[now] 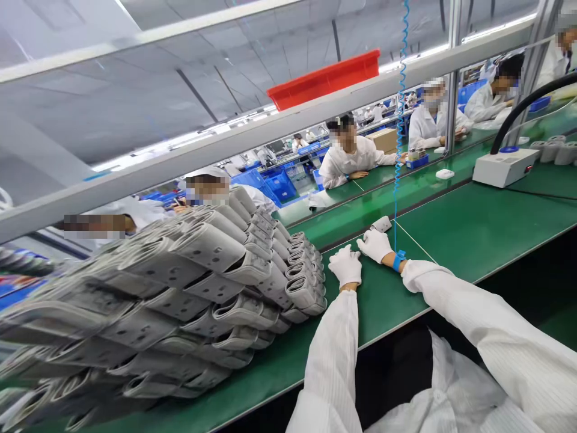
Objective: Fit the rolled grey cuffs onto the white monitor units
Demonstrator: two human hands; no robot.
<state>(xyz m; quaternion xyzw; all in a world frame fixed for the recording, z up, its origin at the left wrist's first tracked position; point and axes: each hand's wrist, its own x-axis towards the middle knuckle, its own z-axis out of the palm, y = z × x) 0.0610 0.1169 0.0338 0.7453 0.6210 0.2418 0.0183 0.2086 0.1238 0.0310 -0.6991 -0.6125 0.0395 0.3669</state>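
Observation:
My left hand [346, 266], in a white glove, is low over the green bench with its fingers curled. Close by on the right is my gloved right hand [375, 245], its fingers bent toward the left one. Whatever the fingers hold, if anything, is hidden or too small to name. A small rolled grey cuff [383, 224] lies right at the far side of my right hand; I cannot tell whether the hand grips it. A blue wrist strap [398, 260] with a coiled cord [398, 138] is on my right wrist. Left of my hands rises a large stack of rolled grey cuffs [207, 246].
The green bench [455, 234] runs along a conveyor belt. A white box-shaped device [505, 167] with a black hose stands at right, near more grey rolls [556, 150]. A red tray [324, 79] rests on the overhead rail. Several co-workers in white sit opposite.

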